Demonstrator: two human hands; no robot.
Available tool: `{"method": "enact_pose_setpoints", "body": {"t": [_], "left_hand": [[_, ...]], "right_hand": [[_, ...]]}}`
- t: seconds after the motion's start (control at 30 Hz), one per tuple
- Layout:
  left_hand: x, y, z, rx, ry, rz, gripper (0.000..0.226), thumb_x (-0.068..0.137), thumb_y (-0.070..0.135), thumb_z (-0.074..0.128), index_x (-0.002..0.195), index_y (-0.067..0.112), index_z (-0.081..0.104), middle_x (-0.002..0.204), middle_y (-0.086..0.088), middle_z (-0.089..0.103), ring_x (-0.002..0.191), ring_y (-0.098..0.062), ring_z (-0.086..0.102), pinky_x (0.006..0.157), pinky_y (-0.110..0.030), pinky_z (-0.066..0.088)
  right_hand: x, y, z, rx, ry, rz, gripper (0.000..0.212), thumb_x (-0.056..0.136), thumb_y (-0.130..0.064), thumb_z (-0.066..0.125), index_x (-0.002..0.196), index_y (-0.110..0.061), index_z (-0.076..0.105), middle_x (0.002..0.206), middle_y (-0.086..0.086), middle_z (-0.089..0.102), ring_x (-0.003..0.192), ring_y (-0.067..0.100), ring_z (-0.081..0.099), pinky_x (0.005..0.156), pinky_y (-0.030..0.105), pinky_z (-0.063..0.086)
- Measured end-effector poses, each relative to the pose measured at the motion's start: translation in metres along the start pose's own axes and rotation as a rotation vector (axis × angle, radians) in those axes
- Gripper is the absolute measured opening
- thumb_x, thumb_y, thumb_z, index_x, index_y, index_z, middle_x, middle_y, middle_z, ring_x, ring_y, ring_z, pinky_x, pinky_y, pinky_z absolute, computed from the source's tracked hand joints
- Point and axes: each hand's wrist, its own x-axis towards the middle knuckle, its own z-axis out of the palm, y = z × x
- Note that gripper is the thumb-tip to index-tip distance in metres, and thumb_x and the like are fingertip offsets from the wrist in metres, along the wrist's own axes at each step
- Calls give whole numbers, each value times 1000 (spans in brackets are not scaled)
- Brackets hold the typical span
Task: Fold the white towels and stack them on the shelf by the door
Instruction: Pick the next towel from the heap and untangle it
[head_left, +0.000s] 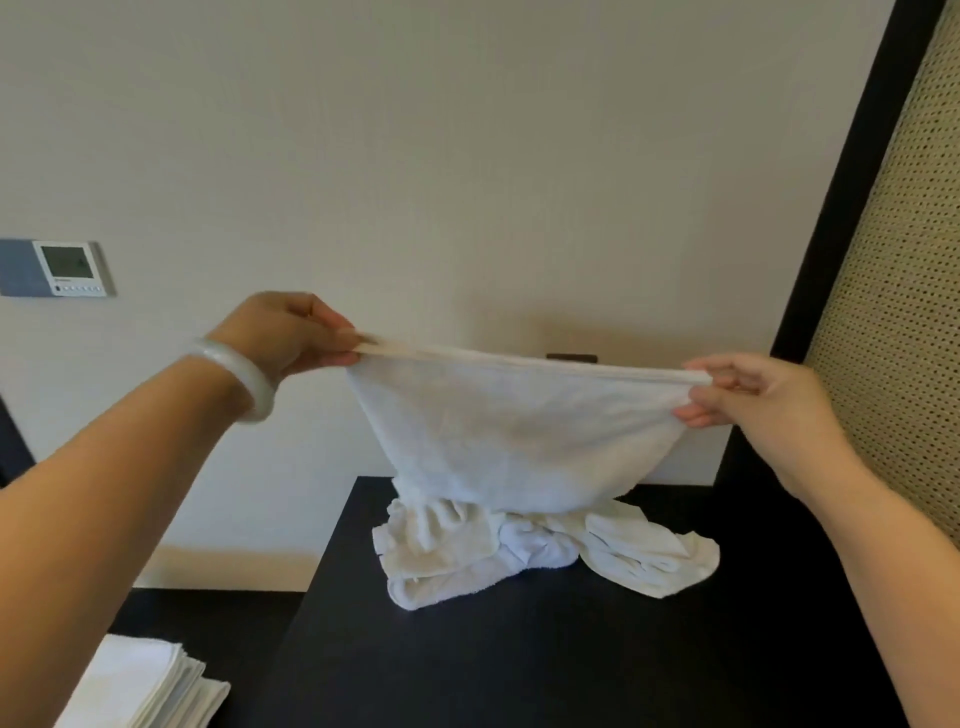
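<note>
A white towel (514, 431) hangs stretched in the air above a dark table (519, 649). My left hand (291, 338) pinches its upper left corner, and a pale bangle sits on that wrist. My right hand (753, 395) pinches the upper right corner. The towel's lower edge sags down to a crumpled heap of white towels (530, 551) lying at the back of the table. A stack of folded white towels (150, 686) sits at the lower left, on a lower dark surface.
A beige wall stands close behind the table, with a thermostat panel (65, 267) at the left. A dark frame (831, 234) and a perforated tan panel (904, 286) rise at the right. A small dark fitting (571, 357) shows on the wall behind the towel.
</note>
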Motion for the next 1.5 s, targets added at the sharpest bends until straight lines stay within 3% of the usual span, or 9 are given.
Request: {"method": "enact_pose_setpoints", "body": {"t": [0.23,0.37,0.47,0.7,0.87,1.03,1.3,1.43,1.5], "left_hand": [[-81,-162,1,458,-118,-118,14,70,-7,81,75,1,70,66,-4,73,60,-5,68,65,-16,51],[-116,-262,11,679,-233,-223,12,78,9,79,77,14,69,77,2,71,71,-5,67,67,-12,46],[-131,-298,10,727,-274,-221,12,81,14,78,80,19,67,90,7,66,84,-7,64,81,-21,52],[-159,-321,-1,881,-445,34,27,83,19,75,75,38,56,105,21,48,97,-3,53,85,-19,49],[-168,-324,8,1040,-472,140,15,87,32,70,98,37,61,119,22,39,112,-2,36,102,-18,35],[-168,-320,40,1066,-525,248,20,93,30,62,113,30,61,120,13,47,113,-8,43,103,-25,37],[-170,-309,29,1066,-697,2,12,95,39,58,98,29,64,103,16,56,92,-2,57,90,-20,49],[-156,-316,67,990,-467,158,40,100,45,43,133,25,56,139,9,49,127,-9,46,111,-22,32],[-152,-329,93,1136,-548,179,67,96,60,15,154,27,25,162,6,15,150,-17,13,121,-31,6]], "right_hand": [[-98,121,7,-309,-188,328,21,74,2,79,77,-18,75,83,-1,74,84,15,71,85,32,52],[-149,196,15,-396,-337,500,20,75,5,77,77,-14,74,80,-1,75,79,10,73,88,36,57],[-171,224,13,-420,-380,569,21,78,3,76,77,-18,73,94,-4,73,93,8,70,86,25,52],[-199,228,8,-699,-505,362,33,84,3,68,76,-29,63,107,-21,56,109,-3,53,101,27,46],[-198,215,20,-1040,-607,181,44,86,0,55,82,-44,59,114,-34,34,121,-7,29,108,18,25],[-211,214,66,-830,-780,20,20,94,-23,58,101,-42,54,107,-28,43,106,-6,40,95,13,36],[-204,194,61,-740,-907,264,16,97,-40,57,83,-35,63,90,-16,59,81,0,59,79,24,50],[-199,208,117,-721,-677,-11,27,102,-29,50,124,-23,64,127,-16,53,118,4,47,105,20,29],[-205,219,152,-847,-695,-89,46,99,-38,40,139,-20,54,146,-3,48,136,18,44,115,29,23]]}}
